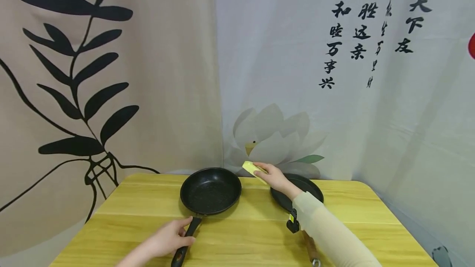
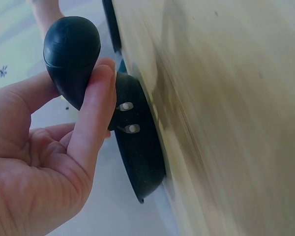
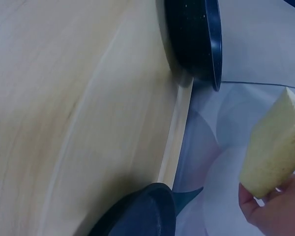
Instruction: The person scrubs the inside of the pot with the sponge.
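In the head view my left hand point(image 1: 168, 236) grips the black handle point(image 1: 191, 229) of a deep black frying pan point(image 1: 210, 190) at the table's middle. The left wrist view shows thumb and fingers round that handle point(image 2: 71, 54), with two rivets on the pan's side point(image 2: 137, 147). My right hand point(image 1: 276, 178) holds a pale yellow sponge point(image 1: 252, 168), a thick block, raised above the far part of the table. Fingers pinch the sponge point(image 3: 273, 147) by its edges in the right wrist view. It is to the right of the frying pan, apart from it.
Under my right forearm stands a flatter black pan point(image 1: 305, 185) with a wooden handle point(image 1: 311, 246), partly hidden by the sleeve. Both pans are on a yellow wood-grain table point(image 1: 122, 221). Behind its far edge hangs a printed cloth point(image 1: 178, 73).
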Tool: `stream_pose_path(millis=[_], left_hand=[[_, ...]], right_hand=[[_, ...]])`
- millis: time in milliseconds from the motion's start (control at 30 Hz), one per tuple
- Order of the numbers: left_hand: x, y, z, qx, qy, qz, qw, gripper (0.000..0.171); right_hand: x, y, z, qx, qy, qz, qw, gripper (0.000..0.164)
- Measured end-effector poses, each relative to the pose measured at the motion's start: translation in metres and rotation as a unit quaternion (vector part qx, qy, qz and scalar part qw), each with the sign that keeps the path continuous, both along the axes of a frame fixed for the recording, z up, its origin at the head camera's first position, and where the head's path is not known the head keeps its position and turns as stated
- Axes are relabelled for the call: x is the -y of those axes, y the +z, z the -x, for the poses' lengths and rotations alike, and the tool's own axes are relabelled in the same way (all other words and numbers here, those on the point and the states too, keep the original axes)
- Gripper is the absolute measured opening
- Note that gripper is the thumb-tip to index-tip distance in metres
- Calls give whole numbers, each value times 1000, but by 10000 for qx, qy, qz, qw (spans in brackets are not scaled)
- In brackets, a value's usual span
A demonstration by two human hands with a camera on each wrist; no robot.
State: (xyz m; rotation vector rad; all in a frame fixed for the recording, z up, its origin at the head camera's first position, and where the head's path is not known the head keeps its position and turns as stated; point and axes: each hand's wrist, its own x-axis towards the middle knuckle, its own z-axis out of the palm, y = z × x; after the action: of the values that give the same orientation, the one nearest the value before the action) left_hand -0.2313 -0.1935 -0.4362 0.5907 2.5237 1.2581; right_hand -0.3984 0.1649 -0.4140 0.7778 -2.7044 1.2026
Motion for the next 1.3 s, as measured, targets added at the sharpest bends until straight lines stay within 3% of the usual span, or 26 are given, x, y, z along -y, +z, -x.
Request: stream_pose_path(millis=[400, 933, 1300], left_hand=[[-24, 4, -2, -96, 71, 152, 9998, 73], [-66, 11, -2, -307, 53, 595, 9977, 71], [-98, 9, -1, -830, 28, 787, 9934, 70]], right_hand=[[8, 2, -7, -515, 284, -362, 9976, 46], [12, -1, -9, -666, 107, -965, 9930, 47], [10, -5, -9, -862, 62, -1450, 9857, 45]])
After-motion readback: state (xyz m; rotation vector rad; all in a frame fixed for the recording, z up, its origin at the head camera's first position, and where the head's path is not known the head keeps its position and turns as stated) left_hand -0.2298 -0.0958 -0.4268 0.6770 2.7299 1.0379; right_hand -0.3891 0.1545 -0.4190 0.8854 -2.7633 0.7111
